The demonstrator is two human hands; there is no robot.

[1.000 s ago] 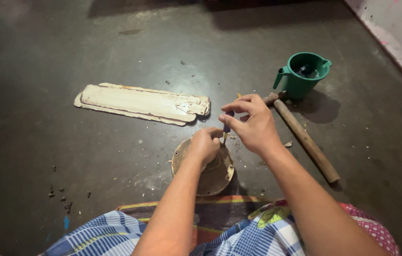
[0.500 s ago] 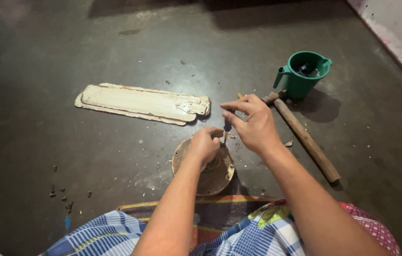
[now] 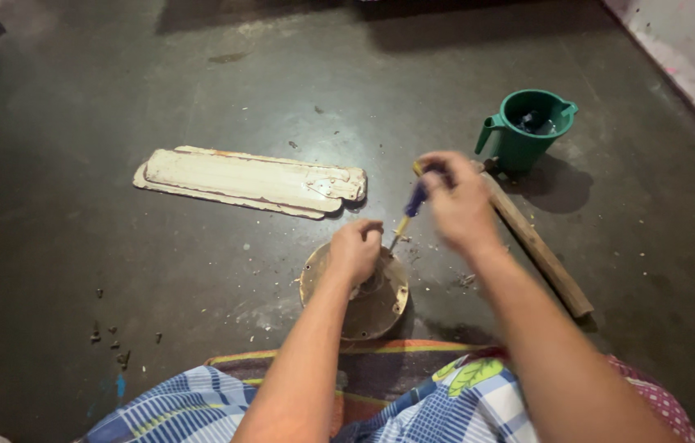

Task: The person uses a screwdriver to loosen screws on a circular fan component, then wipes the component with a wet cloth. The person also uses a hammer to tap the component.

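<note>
Head view: fan blades (image 3: 249, 182), green jug (image 3: 528, 127), wooden handle (image 3: 540, 250) ring both hands.

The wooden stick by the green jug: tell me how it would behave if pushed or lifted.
The wooden stick looks thick and straight, so probably stiff. Its rounded shape suggests it could roll sideways on the smooth dark floor if nudged. Lifted at one end, the far end would likely drag, maybe knocking the green jug.

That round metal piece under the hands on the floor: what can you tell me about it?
The round metal housing is a shallow cream-coloured disc, grimy and worn, with small holes near its rim. It lies flat on the dark floor just ahead of the person's lap. The left hand rests on its top, and the screwdriver held by the right hand angles down to its upper edge.
</note>
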